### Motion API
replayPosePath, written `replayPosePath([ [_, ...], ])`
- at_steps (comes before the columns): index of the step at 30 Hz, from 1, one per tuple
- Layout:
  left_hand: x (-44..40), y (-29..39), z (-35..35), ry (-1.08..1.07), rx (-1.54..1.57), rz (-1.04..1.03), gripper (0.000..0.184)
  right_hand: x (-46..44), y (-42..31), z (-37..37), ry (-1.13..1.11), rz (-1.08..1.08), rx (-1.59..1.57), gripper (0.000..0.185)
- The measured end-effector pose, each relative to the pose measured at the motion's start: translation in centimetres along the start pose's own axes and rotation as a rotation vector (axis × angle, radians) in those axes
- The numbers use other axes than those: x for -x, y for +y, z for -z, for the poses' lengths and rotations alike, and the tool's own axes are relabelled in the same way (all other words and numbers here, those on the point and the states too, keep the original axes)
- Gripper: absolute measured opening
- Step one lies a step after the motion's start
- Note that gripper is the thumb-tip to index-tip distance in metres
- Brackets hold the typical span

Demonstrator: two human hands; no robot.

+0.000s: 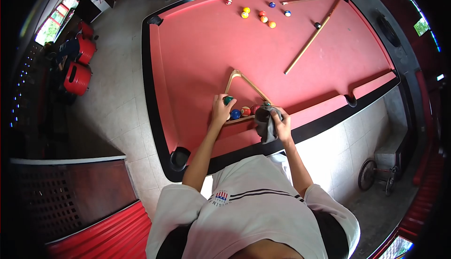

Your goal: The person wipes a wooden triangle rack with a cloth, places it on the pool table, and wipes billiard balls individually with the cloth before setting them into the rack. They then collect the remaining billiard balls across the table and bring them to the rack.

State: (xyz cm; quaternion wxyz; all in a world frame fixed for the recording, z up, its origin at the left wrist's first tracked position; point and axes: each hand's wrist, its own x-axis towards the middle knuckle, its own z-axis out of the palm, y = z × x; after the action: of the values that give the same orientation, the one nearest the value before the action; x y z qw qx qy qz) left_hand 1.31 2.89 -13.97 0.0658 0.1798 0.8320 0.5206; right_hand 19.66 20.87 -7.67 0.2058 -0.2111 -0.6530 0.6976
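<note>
A wooden triangle rack (252, 85) lies on the red cloth of the pool table (197, 52), close to its near rail. Along the rack's near side sit several balls, among them a blue ball (236, 113) and a red-striped ball (245, 111). My left hand (220, 108) is closed on a green ball (228, 100) at the rack's left side. My right hand (282, 123) grips a grey cloth (267, 126), which hangs over the rack's right corner and partly hides the balls there.
Several loose balls, including a yellow ball (246, 10) and an orange ball (272, 24), are at the far end. A cue (310, 40) lies across the cloth near a black ball (317, 25). Red chairs (77, 78) stand left; a corner pocket (180, 158) is near left.
</note>
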Motion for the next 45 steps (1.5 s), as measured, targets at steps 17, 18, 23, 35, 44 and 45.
replayPosePath([
  [17, -0.4, 0.8, 1.3, -0.401, -0.476, -0.336, 0.036, -0.2, -2.7, 4.0, -0.024, -0.274, -0.817, 0.057],
  [18, 0.4, 1.0, 0.9, -0.416, -0.489, -0.359, 0.038, -0.1, -3.5, 4.7, -0.062, -0.287, -1.024, 0.065],
  [23, 1.0, 1.5, -1.9, -0.410, -0.476, -0.398, 0.043, -1.1, 3.1, 6.4, 0.067, -0.467, -1.142, 0.067],
  [35, -9.4, 5.2, -12.7, -0.358, 0.442, 0.258, 0.021, -7.3, 4.1, 10.3, -0.134, -0.568, -1.467, 0.068],
  [44, -27.0, 4.2, -20.8, -0.196, 0.113, 0.097, 0.019, -12.3, 8.8, 17.3, -0.203, -0.106, 0.000, 0.037],
  [45, -29.0, 3.7, -21.7, -0.182, -0.047, 0.014, 0.021, -12.8, 9.8, 17.9, -0.205, -0.172, -0.113, 0.036],
])
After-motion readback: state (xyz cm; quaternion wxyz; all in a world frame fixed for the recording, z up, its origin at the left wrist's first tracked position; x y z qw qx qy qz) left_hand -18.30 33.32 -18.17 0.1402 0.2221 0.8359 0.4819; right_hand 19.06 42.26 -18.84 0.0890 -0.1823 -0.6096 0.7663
